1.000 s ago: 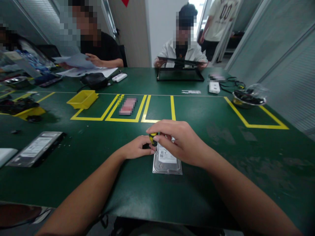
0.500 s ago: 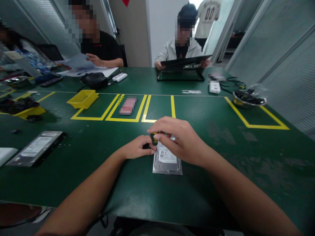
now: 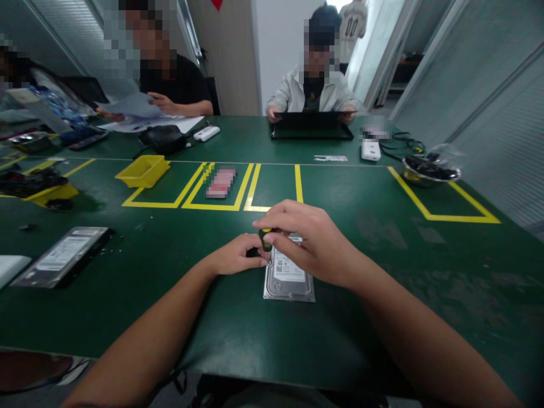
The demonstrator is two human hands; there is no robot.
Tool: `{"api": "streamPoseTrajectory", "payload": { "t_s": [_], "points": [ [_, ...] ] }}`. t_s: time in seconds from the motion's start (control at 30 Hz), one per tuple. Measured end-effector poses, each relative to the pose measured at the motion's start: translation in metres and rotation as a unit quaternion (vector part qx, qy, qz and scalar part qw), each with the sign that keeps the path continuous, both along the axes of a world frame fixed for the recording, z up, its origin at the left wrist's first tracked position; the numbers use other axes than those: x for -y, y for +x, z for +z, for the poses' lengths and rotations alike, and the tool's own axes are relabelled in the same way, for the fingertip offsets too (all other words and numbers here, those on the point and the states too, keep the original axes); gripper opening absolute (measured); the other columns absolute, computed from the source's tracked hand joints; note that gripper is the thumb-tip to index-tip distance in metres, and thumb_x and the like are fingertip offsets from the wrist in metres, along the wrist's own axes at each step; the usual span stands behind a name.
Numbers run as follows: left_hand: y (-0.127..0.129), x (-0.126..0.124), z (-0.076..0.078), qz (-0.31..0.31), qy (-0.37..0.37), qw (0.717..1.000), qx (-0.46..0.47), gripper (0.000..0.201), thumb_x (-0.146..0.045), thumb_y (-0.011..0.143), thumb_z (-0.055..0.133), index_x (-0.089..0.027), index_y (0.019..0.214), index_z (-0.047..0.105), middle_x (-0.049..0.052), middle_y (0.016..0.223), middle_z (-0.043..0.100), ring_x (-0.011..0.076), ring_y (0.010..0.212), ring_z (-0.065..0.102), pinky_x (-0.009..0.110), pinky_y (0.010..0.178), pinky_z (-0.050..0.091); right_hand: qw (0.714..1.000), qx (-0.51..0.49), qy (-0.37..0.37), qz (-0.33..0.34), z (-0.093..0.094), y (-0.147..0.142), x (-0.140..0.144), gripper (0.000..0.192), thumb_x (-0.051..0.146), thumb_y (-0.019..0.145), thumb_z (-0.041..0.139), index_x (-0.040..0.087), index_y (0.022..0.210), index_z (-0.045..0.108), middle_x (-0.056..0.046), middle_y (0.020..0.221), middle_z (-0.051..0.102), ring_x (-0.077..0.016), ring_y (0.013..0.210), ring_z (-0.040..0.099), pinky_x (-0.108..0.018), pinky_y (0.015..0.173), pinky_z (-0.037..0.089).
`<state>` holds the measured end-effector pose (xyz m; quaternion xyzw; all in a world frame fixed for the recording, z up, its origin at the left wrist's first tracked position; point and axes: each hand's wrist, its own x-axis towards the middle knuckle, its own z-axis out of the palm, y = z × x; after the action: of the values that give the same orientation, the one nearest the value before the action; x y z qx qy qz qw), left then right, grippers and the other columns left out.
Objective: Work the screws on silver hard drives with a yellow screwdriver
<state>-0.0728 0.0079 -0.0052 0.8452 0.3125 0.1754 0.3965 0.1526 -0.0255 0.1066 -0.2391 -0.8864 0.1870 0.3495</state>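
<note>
A silver hard drive (image 3: 289,283) with a white label lies flat on the green table in front of me. My right hand (image 3: 312,241) grips a short screwdriver (image 3: 266,240) with a black and yellow handle. The screwdriver stands nearly upright, its shaft pointing down at the drive's left edge. My left hand (image 3: 238,255) is closed at that same edge, thumb and fingers around the side of the drive, close to the shaft. The exact spot where the tip meets the drive is hard to make out, and my right hand covers the drive's upper right part.
Another hard drive (image 3: 63,258) lies at the left. Beyond are a yellow bin (image 3: 143,171), yellow tape outlines and a pixelated pink item (image 3: 221,183). A metal bowl (image 3: 431,170) of dark parts stands at the right. Across the table, a person holds a black panel (image 3: 312,124); another holds papers.
My right fingers and the screwdriver handle have turned slightly; the drive and my left hand stay put. Across the table, the person's black panel has come down level over the black frame.
</note>
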Motion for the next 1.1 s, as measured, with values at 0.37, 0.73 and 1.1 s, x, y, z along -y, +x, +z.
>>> {"api": "streamPoseTrajectory", "payload": {
  "t_s": [0.37, 0.73, 1.1],
  "points": [
    [0.002, 0.002, 0.005, 0.001, 0.016, 1.000, -0.027, 0.028, -0.041, 0.091, 0.062, -0.016, 0.101, 0.069, 0.006, 0.102, 0.072, 0.0215, 0.100, 0.064, 0.036, 0.092, 0.048, 0.994, -0.004, 0.041, -0.099, -0.009, -0.003, -0.004, 0.017, 0.030, 0.089, 0.065, 0.014, 0.095, 0.069, -0.004, 0.085, 0.062, -0.0141, 0.077, 0.057, -0.026, 0.069, 0.045],
    [0.001, 0.002, 0.002, 0.005, 0.004, 1.000, -0.016, 0.030, -0.038, 0.090, 0.063, -0.016, 0.109, 0.067, 0.006, 0.105, 0.071, 0.0218, 0.101, 0.064, 0.037, 0.093, 0.049, 0.992, 0.009, 0.079, -0.103, -0.010, -0.004, 0.000, 0.023, 0.030, 0.094, 0.057, 0.012, 0.098, 0.071, -0.009, 0.092, 0.061, -0.0158, 0.082, 0.057, -0.028, 0.073, 0.046],
    [0.000, 0.000, 0.000, 0.008, 0.021, 1.000, -0.016, 0.030, -0.041, 0.088, 0.065, -0.015, 0.103, 0.069, 0.007, 0.104, 0.071, 0.0225, 0.097, 0.064, 0.036, 0.090, 0.050, 0.998, 0.011, 0.053, -0.016, -0.001, -0.002, 0.003, 0.029, 0.010, 0.093, 0.043, 0.009, 0.110, 0.067, -0.011, 0.105, 0.069, -0.0188, 0.101, 0.061, -0.034, 0.091, 0.048]
  ]
}}
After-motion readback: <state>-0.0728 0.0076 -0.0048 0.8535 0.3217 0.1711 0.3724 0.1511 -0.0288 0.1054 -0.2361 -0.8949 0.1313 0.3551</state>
